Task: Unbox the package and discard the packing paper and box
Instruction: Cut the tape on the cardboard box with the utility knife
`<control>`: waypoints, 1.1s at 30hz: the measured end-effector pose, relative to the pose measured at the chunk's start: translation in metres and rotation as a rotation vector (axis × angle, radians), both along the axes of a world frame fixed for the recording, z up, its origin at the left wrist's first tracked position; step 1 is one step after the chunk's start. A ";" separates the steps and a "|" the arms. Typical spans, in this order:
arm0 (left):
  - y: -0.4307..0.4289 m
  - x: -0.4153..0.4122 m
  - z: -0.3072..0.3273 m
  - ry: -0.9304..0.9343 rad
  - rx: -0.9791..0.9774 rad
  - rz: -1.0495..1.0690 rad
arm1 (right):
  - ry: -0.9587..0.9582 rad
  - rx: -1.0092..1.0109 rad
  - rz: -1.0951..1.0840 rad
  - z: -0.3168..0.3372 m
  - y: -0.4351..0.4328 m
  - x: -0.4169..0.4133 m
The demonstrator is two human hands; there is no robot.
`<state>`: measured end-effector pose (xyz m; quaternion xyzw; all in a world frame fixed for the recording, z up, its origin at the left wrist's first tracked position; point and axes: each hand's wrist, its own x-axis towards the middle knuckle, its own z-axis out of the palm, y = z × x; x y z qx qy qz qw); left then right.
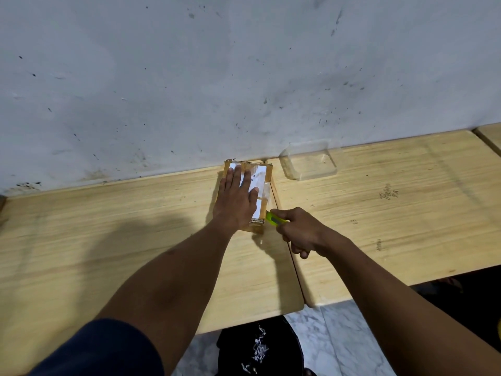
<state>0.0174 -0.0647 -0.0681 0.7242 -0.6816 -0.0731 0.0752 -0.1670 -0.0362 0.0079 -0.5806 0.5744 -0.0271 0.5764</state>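
A small brown cardboard package with a white label and clear tape lies flat on the wooden table, its far end against the wall. My left hand presses flat on top of it, fingers spread. My right hand grips a bright green utility knife, whose tip touches the near right corner of the package.
A clear plastic container sits upside down just right of the package, by the wall. A second wooden table butts against the first; the seam runs beside the package. Marble floor and a dark bag lie below the table edge.
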 end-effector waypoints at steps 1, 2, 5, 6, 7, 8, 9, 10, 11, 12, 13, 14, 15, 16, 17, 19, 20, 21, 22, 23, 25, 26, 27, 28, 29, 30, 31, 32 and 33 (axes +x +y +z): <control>0.000 0.001 0.000 0.006 0.006 -0.002 | 0.000 0.004 0.004 0.001 -0.001 -0.001; 0.000 0.001 0.002 0.014 0.014 -0.006 | -0.002 0.011 0.010 0.003 -0.003 -0.003; -0.002 0.005 0.007 0.069 0.053 -0.029 | -0.033 0.062 0.016 0.013 -0.018 -0.021; -0.003 0.007 0.008 0.095 0.063 -0.041 | -0.043 0.077 0.010 0.016 -0.024 -0.029; -0.003 0.010 0.011 0.115 0.064 -0.059 | -0.050 0.088 -0.002 0.018 -0.030 -0.038; -0.003 0.014 0.013 0.123 0.049 -0.092 | -0.054 0.094 -0.023 0.018 -0.034 -0.045; -0.004 0.018 0.013 0.107 0.013 -0.146 | -0.053 0.094 -0.051 0.017 -0.039 -0.052; -0.005 0.022 0.015 0.069 -0.033 -0.218 | -0.047 0.090 -0.080 0.013 -0.042 -0.057; -0.008 0.027 0.016 0.020 -0.064 -0.296 | -0.036 0.087 -0.109 0.009 -0.045 -0.061; -0.012 0.031 0.015 -0.024 -0.074 -0.370 | -0.023 0.084 -0.129 0.004 -0.047 -0.064; -0.015 0.035 0.014 -0.059 -0.065 -0.434 | -0.013 0.084 -0.140 -0.001 -0.047 -0.066; -0.018 0.039 0.011 -0.087 -0.055 -0.495 | -0.009 0.087 -0.142 -0.006 -0.046 -0.067; -0.019 0.041 0.006 -0.108 -0.054 -0.546 | -0.009 0.096 -0.142 -0.011 -0.045 -0.068; -0.018 0.042 0.002 -0.111 -0.052 -0.576 | -0.010 0.110 -0.140 -0.015 -0.043 -0.067; -0.016 0.042 -0.002 -0.093 -0.044 -0.580 | -0.011 0.123 -0.139 -0.019 -0.041 -0.067; -0.013 0.041 -0.006 -0.015 -0.036 -0.531 | -0.009 0.137 -0.138 -0.024 -0.038 -0.065; -0.009 0.039 -0.006 0.023 -0.037 -0.483 | -0.006 0.136 -0.137 -0.026 -0.038 -0.063; -0.005 0.035 -0.006 0.041 -0.039 -0.415 | -0.005 0.133 -0.136 -0.027 -0.037 -0.061; -0.001 0.030 -0.006 0.038 -0.039 -0.322 | -0.009 0.128 -0.138 -0.028 -0.037 -0.059; 0.005 0.022 -0.007 0.033 -0.036 -0.206 | -0.016 0.123 -0.144 -0.029 -0.037 -0.055; 0.016 0.003 -0.007 0.058 -0.031 0.048 | -0.032 0.115 -0.155 -0.029 -0.037 -0.049; 0.020 -0.006 -0.007 0.083 -0.028 0.147 | -0.036 0.110 -0.157 -0.029 -0.037 -0.046; 0.024 -0.013 -0.007 0.109 -0.010 0.205 | -0.037 0.103 -0.156 -0.029 -0.038 -0.043; 0.027 -0.016 -0.005 0.132 0.018 0.225 | -0.038 0.095 -0.152 -0.028 -0.038 -0.040; 0.027 -0.015 -0.003 0.145 0.042 0.219 | -0.041 0.087 -0.150 -0.028 -0.038 -0.037; 0.027 -0.010 -0.001 0.140 0.051 0.193 | -0.047 0.080 -0.149 -0.028 -0.038 -0.033; 0.025 -0.003 -0.001 0.113 0.041 0.148 | -0.054 0.074 -0.149 -0.027 -0.039 -0.032; 0.024 0.007 0.000 0.072 0.015 0.092 | -0.059 0.069 -0.147 -0.027 -0.039 -0.030; 0.022 0.018 0.000 0.031 -0.014 0.029 | -0.060 0.066 -0.145 -0.027 -0.039 -0.029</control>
